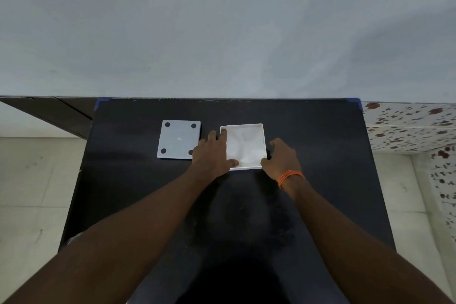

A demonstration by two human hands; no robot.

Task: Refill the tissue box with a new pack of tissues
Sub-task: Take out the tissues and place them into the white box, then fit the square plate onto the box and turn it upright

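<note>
A white square tissue box (261, 128) lies open side up on the black table, and white tissue (246, 145) fills its inside. My left hand (213, 153) rests on the box's left edge, with a fingertip at the far left corner and the thumb at the near left corner. My right hand (281, 158), with an orange thread band on the wrist, cups the box's right side. The box's flat grey-white bottom panel (179, 139), with round black pads at its corners, lies to the left of the box, just beside my left hand.
The black table (308, 192) stands against a pale grey wall (222, 32). Pale floor tiles show on the left, and a floral-patterned surface (407, 128) lies beyond the table's right edge.
</note>
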